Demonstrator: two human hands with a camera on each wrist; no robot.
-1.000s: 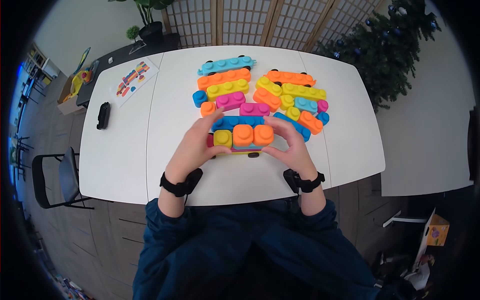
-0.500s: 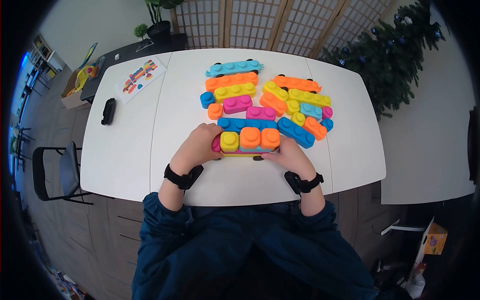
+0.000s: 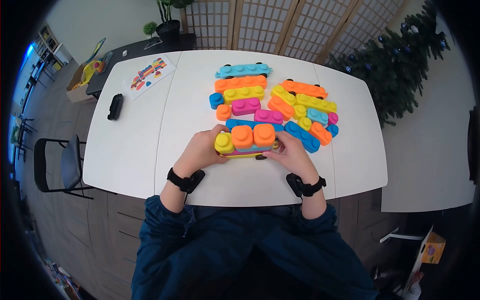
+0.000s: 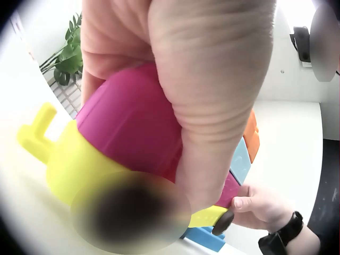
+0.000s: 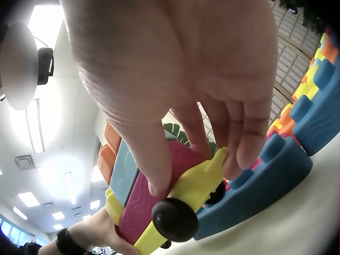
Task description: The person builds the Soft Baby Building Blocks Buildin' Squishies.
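Note:
In the head view, a stacked toy vehicle (image 3: 247, 153) has a yellow wheeled base, magenta and light blue layers, two orange cubes (image 3: 253, 136) and a yellow cube (image 3: 224, 143) on top. My left hand (image 3: 201, 149) grips its left end; in the left wrist view the hand (image 4: 212, 90) covers part of a magenta block (image 4: 133, 119) above the yellow base (image 4: 74, 164). At the other end, my right hand (image 3: 296, 156) holds with the thumb in front; the right wrist view shows the thumb against the magenta brick (image 5: 138, 204) and fingers behind.
Loose bricks and wheeled bases lie behind the vehicle, including a long blue brick (image 3: 302, 137) close to the right hand. A picture sheet (image 3: 150, 75) and a black object (image 3: 115, 107) are on the left of the white table (image 3: 120, 160).
Both hands have closed in from a looser hold around the vehicle to a grip on its ends. The left-end magenta piece, seen earlier in the head view, is now mostly covered by the left hand.

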